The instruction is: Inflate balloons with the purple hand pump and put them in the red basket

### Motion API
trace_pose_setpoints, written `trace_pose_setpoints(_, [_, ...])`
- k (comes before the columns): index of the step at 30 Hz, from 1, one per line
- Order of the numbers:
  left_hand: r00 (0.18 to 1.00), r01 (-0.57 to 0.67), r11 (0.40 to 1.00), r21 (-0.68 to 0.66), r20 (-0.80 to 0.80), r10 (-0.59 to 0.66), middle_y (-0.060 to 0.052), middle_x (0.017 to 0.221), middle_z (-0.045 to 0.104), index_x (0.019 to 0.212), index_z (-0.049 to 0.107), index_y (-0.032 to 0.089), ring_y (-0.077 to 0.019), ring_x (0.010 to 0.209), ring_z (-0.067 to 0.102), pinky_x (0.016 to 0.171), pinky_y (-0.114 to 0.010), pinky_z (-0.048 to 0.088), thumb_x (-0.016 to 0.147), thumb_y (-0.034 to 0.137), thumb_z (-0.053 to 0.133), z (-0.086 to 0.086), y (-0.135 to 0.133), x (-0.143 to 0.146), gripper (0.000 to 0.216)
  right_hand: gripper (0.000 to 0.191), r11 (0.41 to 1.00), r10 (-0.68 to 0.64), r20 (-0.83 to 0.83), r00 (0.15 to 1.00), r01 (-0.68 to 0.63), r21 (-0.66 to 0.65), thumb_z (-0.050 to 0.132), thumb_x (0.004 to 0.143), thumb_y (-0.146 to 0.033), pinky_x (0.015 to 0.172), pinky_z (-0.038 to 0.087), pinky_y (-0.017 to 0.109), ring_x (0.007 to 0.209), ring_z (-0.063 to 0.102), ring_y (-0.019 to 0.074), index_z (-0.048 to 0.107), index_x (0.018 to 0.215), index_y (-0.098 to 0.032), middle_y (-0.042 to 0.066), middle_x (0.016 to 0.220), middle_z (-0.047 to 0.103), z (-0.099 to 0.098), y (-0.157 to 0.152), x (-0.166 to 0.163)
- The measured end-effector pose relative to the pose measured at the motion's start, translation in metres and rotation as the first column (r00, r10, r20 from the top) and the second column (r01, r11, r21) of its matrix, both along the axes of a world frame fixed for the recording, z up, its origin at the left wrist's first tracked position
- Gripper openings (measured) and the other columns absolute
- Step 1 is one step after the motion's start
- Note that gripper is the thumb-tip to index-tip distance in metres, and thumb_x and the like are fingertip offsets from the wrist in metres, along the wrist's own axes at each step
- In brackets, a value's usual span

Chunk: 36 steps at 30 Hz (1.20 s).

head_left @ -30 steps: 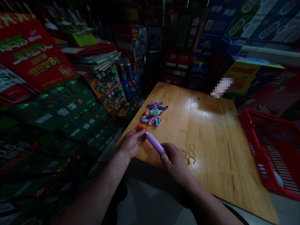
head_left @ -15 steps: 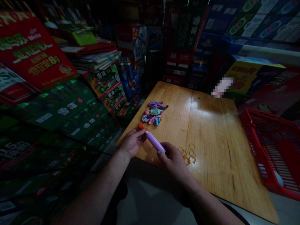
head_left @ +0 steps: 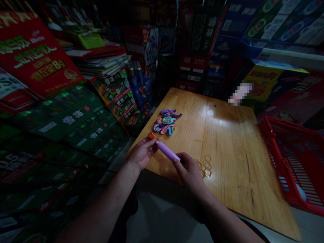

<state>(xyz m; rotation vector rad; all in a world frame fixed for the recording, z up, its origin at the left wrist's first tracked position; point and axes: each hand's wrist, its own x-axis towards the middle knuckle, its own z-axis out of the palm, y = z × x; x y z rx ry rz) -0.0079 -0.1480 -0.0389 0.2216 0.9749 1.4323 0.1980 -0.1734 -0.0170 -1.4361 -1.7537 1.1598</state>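
Above the near left edge of the wooden table, a purple hand pump (head_left: pixel 168 151) with a white nozzle slants between my hands. An orange balloon (head_left: pixel 152 136), limp, is at the nozzle. My left hand (head_left: pixel 143 153) pinches the balloon by the nozzle tip. The fingers of my right hand (head_left: pixel 188 168) are closed around the pump's other end, which they partly hide. Beyond my left hand lies a small pile of limp patterned balloons (head_left: pixel 168 120) in purple, pink and teal. Several yellow rubber bands (head_left: pixel 207 165) lie just right of my right hand.
The wooden table (head_left: pixel 227 152) stretches ahead and to the right, with a tiny dark blue dot (head_left: pixel 215 106) near its far edge. A red shopping basket (head_left: pixel 291 168) stands along the right side. Green drink cases (head_left: pixel 68 118) are stacked on the left, more cartons behind.
My right hand has shifted slightly right and up, and the pump now lies at a flatter slant with its end more exposed. My left hand stays almost in place, still on the orange balloon.
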Motion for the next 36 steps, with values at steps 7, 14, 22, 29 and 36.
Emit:
trace_pose_setpoints(7, [1.000, -0.009, 1.000, 0.016, -0.003, 0.009, -0.007, 0.094, 0.071, 0.096, 0.067, 0.015, -0.0143, 0.082, 0.068, 0.072, -0.024, 0.055, 0.076, 0.010, 0.073, -0.002, 0.000, -0.003, 0.022, 0.023, 0.999, -0.008, -0.010, 1.000, 0.008, 0.035, 0.060, 0.085, -0.035, 0.061, 0.044, 0.026, 0.069, 0.059, 0.0164, 0.064, 0.099, -0.018, 0.003, 0.080, 0.066, -0.002, 0.000, -0.001])
trace_pose_setpoints(14, [1.000, 0.017, 1.000, 0.022, -0.003, -0.017, -0.005, 0.095, 0.071, 0.097, 0.067, 0.015, -0.0133, 0.083, 0.068, 0.074, -0.024, 0.054, 0.076, 0.009, 0.073, 0.001, -0.001, -0.002, 0.023, 0.024, 0.998, 0.000, 0.050, 0.999, -0.003, 0.066, 0.056, 0.088, -0.040, 0.055, 0.039, 0.025, 0.061, 0.057, 0.0149, 0.065, 0.094, -0.018, 0.002, 0.071, 0.064, 0.001, -0.003, 0.000])
trace_pose_setpoints(22, [1.000, 0.011, 1.000, 0.017, -0.022, -0.010, -0.006, 0.096, 0.071, 0.095, 0.067, 0.015, -0.0131, 0.084, 0.067, 0.074, -0.024, 0.053, 0.077, 0.009, 0.071, 0.004, -0.003, 0.001, 0.020, 0.022, 0.997, -0.003, 0.072, 0.997, -0.003, 0.082, 0.059, 0.086, -0.037, 0.056, 0.040, 0.025, 0.063, 0.058, 0.0152, 0.065, 0.094, -0.018, 0.002, 0.073, 0.066, 0.000, -0.002, -0.002])
trace_pose_setpoints(29, [0.999, 0.023, 0.998, 0.052, -0.031, -0.021, -0.006, 0.098, 0.071, 0.094, 0.067, 0.015, -0.0130, 0.087, 0.066, 0.077, -0.024, 0.053, 0.077, 0.009, 0.072, 0.006, -0.003, 0.002, 0.019, 0.023, 0.995, -0.005, 0.089, 0.996, -0.004, 0.098, 0.060, 0.085, -0.039, 0.056, 0.043, 0.025, 0.063, 0.060, 0.0161, 0.065, 0.095, -0.019, 0.003, 0.073, 0.066, 0.002, -0.004, -0.002])
trace_pose_setpoints(36, [1.000, 0.011, 1.000, 0.021, -0.016, -0.011, -0.006, 0.094, 0.071, 0.092, 0.068, 0.015, -0.0128, 0.084, 0.066, 0.075, -0.024, 0.052, 0.074, 0.010, 0.074, 0.008, -0.003, 0.004, 0.020, 0.038, 0.977, -0.005, -0.143, 0.990, -0.025, -0.210, 0.048, 0.091, -0.052, 0.042, 0.042, 0.023, 0.048, 0.059, 0.0132, 0.064, 0.091, -0.017, 0.003, 0.069, 0.065, -0.002, -0.003, -0.004])
